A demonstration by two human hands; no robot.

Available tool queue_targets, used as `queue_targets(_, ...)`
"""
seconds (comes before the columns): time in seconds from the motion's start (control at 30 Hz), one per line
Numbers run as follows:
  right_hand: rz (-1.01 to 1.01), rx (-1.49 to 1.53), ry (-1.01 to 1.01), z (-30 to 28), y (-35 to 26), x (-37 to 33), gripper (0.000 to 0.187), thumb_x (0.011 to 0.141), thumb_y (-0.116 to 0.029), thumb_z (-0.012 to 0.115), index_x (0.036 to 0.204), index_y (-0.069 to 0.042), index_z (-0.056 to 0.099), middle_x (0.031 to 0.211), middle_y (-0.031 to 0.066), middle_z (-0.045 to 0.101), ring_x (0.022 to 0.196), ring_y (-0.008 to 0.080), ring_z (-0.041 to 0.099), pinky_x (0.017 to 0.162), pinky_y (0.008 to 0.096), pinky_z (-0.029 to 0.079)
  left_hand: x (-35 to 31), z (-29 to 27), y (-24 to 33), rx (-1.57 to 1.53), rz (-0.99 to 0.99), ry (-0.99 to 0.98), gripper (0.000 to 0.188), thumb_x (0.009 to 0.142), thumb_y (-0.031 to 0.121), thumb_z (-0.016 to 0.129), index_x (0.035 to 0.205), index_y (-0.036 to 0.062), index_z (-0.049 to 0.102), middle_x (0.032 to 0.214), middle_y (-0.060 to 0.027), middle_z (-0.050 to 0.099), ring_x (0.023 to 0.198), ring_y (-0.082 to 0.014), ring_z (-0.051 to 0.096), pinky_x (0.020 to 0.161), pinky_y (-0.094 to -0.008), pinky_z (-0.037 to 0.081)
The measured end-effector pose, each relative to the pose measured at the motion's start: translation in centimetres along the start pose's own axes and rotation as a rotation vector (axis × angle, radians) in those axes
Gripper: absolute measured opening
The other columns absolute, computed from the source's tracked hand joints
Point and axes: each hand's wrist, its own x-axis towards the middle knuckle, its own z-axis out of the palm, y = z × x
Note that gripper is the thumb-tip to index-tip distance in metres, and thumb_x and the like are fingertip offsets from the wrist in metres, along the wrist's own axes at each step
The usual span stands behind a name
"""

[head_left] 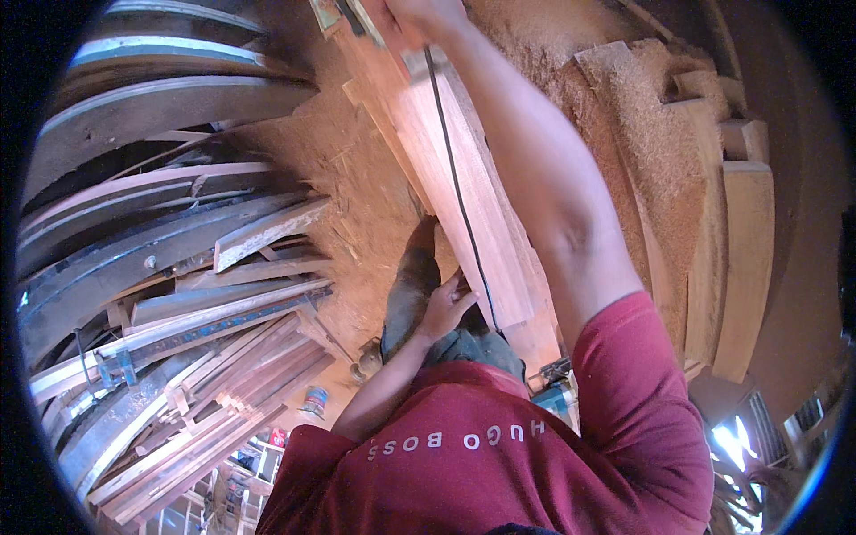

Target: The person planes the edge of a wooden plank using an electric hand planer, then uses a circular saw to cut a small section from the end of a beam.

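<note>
On sawdust, hands [446, 308] steady a reddish plank [464, 187].

Long reddish plank [464, 187], black cord [456, 178] atop

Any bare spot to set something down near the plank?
Sawdust-covered floor between the reddish plank and the stacked lumber is free. Crowded: left hand at the plank's near end, right hand at the far end, sawdust-heaped boards right.
</note>
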Motion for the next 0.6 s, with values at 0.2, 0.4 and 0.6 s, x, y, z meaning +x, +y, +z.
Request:
queue_targets(0.2, -0.027, 0.037, -0.092, -1.5, 0.1, -3.6, 0.056, 0.101, -0.056, 0.043, 0.103, -0.008, 0.071, 0.088, 0.0205, 0.069, 0.081, 0.0382, 0.067, 0.073, 0.0455, 0.051, -0.2, -2.8, -4.5, -0.123, -0.041, -0.013, 0.055, 0.096, 0.013, 0.055, 0.147, -0.0023, 0.041, 0.125, -0.009, 0.064, 0.106, -0.0148, 0.063, 0.085, -0.028, 0.051)
queue_targets(0.4, 0.017, 0.023, -0.112, -8.0, 3.5, -25.1, 0.055, 0.1, -0.052, 0.044, 0.096, -0.003, 0.066, 0.081, 0.018, 0.064, 0.074, 0.0343, 0.062, 0.069, 0.0442, 0.048, -0.4, -2.8, -5.2, -0.263, -0.096, 0.254, 0.051, 0.098, 0.029, 0.044, 0.139, 0.0, 0.052, 0.125, -0.0114, 0.066, 0.107, -0.02, 0.064, 0.089, -0.0317, 0.049)
queue_targets(0.6, 0.395, 0.06, -0.325, -19.8, 5.3, -54.5, 0.053, 0.096, -0.046, 0.051, 0.116, 0.002, 0.063, 0.101, 0.023, 0.066, 0.094, 0.0351, 0.065, 0.082, 0.0432, 0.05, -1.3, -0.7, -3.8, -0.35, 0.004, 0.132, 0.056, 0.102, 0.036, 0.045, 0.142, -0.0035, 0.046, 0.132, -0.0153, 0.06, 0.11, -0.0244, 0.063, 0.099, -0.0379, 0.048)
